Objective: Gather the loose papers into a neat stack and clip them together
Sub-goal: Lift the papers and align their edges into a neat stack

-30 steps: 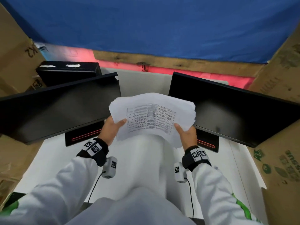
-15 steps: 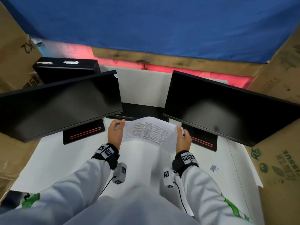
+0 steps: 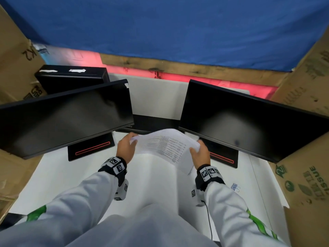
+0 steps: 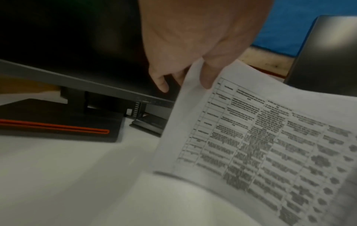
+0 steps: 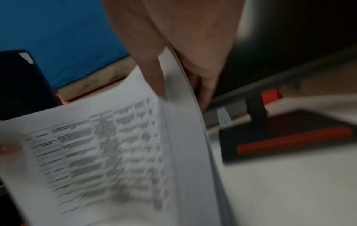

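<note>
White sleeves with green stripes reach forward from the bottom of the head view, each wrist wearing a black band with printed markers. Just right of the right sleeve, a small binder clip [image 3: 235, 187] lies on the white bench [image 3: 58, 175]. Further out, both hands hold a stack of papers [image 3: 165, 145] above the bench, its top sheet printed with a table. The left hand [image 3: 125, 147] pinches the stack's left edge, thumb on top and fingers beneath. The right hand [image 3: 200, 154] pinches the right edge the same way. Beyond the hands stand two dark monitors, the left monitor [image 3: 65, 116] and the right monitor [image 3: 249, 120], on black bases with red stripes. Behind them hangs a blue cloth [image 3: 169, 27].
</note>
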